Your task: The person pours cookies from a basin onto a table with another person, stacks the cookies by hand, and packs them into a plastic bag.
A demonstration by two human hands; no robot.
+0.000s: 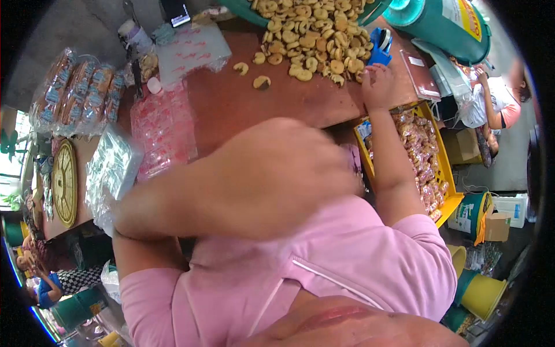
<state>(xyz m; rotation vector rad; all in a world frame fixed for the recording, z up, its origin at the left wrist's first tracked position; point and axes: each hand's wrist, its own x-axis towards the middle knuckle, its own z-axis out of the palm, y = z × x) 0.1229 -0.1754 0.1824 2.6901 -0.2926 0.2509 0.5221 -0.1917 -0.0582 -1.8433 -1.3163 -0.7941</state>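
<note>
One reach at the upper-right blue tape dispenser (379, 57) seemingly needed steadiness, the right hand (377, 87) half-curled, hold unclear, the left hand (286, 173), mid-frame, too blurred to tell

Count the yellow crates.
1: the yellow crate beside the right forearm, below the edge of the reddish table, holding wrapped pastries. Others may be hidden.

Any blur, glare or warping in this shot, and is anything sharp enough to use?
Head view: the left hand, large and close to the lens, is smeared, probably by motion; head view: the window is washed out, and the clear plastic bags catch glare; head view: wide-lens distortion curves the outer scene, with black corners; head view: the pile of cookies looks fairly crisp.
</note>
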